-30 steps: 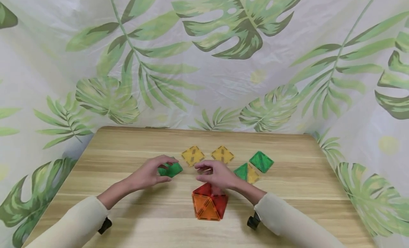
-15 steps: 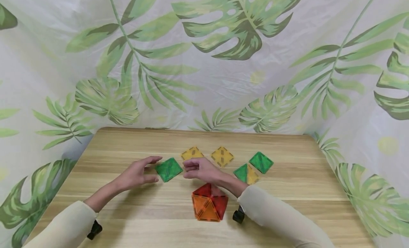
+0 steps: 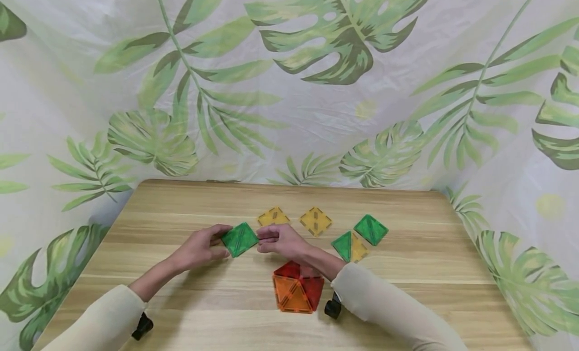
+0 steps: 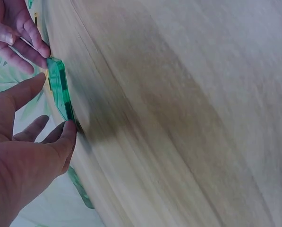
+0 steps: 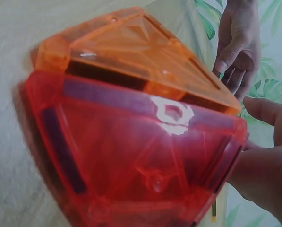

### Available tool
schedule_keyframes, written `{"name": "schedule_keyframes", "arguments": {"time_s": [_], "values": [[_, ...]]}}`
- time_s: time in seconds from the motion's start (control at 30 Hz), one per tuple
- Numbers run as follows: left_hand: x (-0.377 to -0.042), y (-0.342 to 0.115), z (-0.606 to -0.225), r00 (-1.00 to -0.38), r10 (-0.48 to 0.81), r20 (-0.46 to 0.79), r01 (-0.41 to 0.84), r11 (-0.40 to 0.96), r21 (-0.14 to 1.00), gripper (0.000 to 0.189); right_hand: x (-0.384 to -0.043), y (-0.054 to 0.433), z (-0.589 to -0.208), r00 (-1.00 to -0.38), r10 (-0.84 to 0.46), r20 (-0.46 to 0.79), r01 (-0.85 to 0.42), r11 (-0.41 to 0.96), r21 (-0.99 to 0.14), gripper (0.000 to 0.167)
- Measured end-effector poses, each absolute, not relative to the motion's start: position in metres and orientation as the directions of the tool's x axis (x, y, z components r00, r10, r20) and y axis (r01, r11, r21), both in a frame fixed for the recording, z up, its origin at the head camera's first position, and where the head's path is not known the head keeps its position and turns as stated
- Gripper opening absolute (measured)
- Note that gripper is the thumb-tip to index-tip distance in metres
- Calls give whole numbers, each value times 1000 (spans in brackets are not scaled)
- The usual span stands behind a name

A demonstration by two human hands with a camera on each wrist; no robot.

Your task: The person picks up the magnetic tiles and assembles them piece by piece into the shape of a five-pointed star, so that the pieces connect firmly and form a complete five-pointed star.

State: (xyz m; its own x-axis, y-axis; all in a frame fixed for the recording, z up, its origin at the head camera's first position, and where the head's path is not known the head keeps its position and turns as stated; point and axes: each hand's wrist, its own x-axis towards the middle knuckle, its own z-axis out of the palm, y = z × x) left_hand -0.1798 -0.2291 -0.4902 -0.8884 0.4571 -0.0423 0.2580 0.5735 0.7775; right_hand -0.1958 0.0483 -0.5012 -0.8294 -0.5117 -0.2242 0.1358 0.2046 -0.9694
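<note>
Two green triangular magnetic tiles [image 3: 239,239] lie edge to edge as a diamond left of the table's middle. My left hand [image 3: 201,248] holds them at the left corner, thumb on the near side and fingers on the far side. The left wrist view shows the green tile's [image 4: 60,90] thick edge close to those fingertips. At the diamond's right corner, the fairly straight fingers of my right hand [image 3: 284,240] touch the tip. Below the right hand stands a low pyramid of red and orange magnetic tiles [image 3: 296,290], its red tile [image 5: 131,151] large in the right wrist view.
Behind the right hand is a yellow tile diamond [image 3: 273,216], partly covered by it. Another yellow diamond [image 3: 315,221] lies to its right. Further right are a green-and-yellow diamond [image 3: 350,246] and a green diamond [image 3: 371,230]. A leaf-print cloth [image 3: 289,114] hangs behind the wooden table [image 3: 181,205].
My right hand has moved left from above the pyramid to the green diamond's right corner. The left hand drew back from over the green tiles, then came in to their left corner.
</note>
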Motion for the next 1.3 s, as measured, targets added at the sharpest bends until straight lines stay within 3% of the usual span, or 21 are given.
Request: {"name": "schedule_keyframes", "arguments": {"time_s": [0.67, 1.07, 1.3], "values": [[-187, -219, -496, -944, 328, -31, 158, 533, 831, 46, -189, 46, -495, -838, -477, -264, 211, 163, -964, 47], [-187, -218, -495, -910, 413, -33, 161, 425, 891, 41, -187, 47, -498, -868, -446, -217, 145, 192, -971, 45], [-187, -214, -492, -879, 467, -92, 54, 289, 956, 42, -191, 58, -499, -893, -415, -174, 99, 196, -976, 30]]}}
